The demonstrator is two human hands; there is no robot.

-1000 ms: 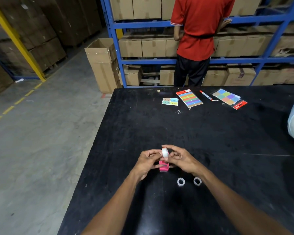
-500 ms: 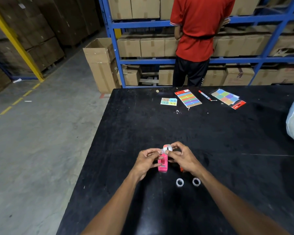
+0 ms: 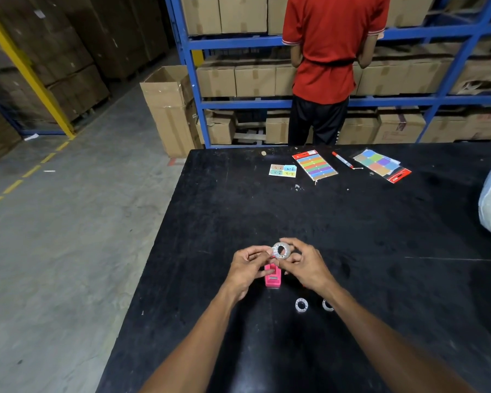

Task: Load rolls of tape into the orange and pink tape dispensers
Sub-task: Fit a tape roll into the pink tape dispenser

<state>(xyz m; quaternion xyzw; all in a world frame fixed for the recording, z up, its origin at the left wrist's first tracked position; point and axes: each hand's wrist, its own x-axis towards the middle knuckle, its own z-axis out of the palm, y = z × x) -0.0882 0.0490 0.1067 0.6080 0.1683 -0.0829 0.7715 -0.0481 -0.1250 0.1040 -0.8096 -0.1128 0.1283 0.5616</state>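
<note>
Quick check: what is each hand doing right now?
Left hand: closed, pinching the tape roll at its left edge.
Right hand: closed on the same tape roll.

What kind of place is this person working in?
Most likely a warehouse or stockroom. Blue metal shelving is packed with cardboard boxes, more cartons are stacked at left, and the concrete floor carries yellow lane markings. The work happens at a black table.
</note>
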